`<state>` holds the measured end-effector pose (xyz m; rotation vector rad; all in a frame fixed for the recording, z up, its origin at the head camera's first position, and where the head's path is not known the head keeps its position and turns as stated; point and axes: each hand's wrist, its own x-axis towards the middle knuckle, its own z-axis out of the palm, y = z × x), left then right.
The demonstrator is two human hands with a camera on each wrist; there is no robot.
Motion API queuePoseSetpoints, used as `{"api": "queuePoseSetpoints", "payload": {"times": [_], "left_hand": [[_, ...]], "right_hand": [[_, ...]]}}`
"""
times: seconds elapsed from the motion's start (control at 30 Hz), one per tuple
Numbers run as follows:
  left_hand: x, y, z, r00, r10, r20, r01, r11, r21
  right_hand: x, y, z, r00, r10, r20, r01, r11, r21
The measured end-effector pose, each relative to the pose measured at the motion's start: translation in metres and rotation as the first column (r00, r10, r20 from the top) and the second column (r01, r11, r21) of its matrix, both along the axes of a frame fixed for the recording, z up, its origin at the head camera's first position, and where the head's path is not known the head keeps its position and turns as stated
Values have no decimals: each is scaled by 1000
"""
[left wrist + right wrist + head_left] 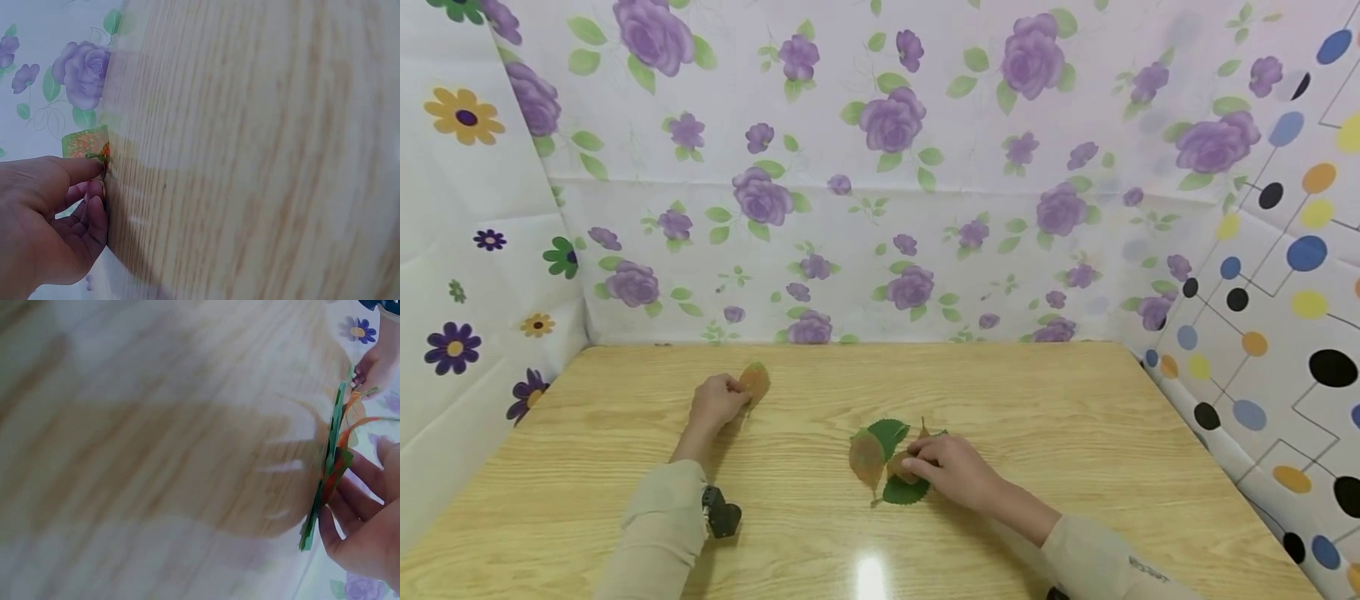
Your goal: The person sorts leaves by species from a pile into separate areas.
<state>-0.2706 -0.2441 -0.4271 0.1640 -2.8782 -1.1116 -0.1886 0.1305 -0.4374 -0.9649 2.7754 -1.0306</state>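
Observation:
Toward the far left of the table, my left hand pinches an orange-brown leaf with a greenish tip between thumb and fingers. In the left wrist view the same leaf shows speckled orange with a green edge. At mid-table my right hand holds a brown leaf by thumb and fingertips, over a group of leaves. A green leaf lies beneath it. Beside it another brown leaf overlaps a green leaf. My right fingers partly hide more leaves behind them.
The wood-grain table carries the leaves. A purple-flowered sheet hangs along its back edge, with patterned sheets at the left and the dotted right side. A black device is strapped to my left wrist.

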Motion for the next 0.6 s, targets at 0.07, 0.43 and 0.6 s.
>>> {"api": "queuePoseSetpoints", "payload": {"times": [0.07, 0.43, 0.6], "left_hand": [[0, 0, 1, 1000, -2, -2, 2, 1000, -3], [2, -1, 1, 1000, -24, 0, 24, 1000, 7], [4, 0, 2, 1000, -21, -10, 21, 1000, -1]], "right_hand": [[-1, -2, -1, 999, -6, -32, 6, 1000, 6], [1, -5, 1, 999, -33, -37, 33, 999, 16], [3, -7, 2, 999, -41, -23, 41, 999, -13]]}}
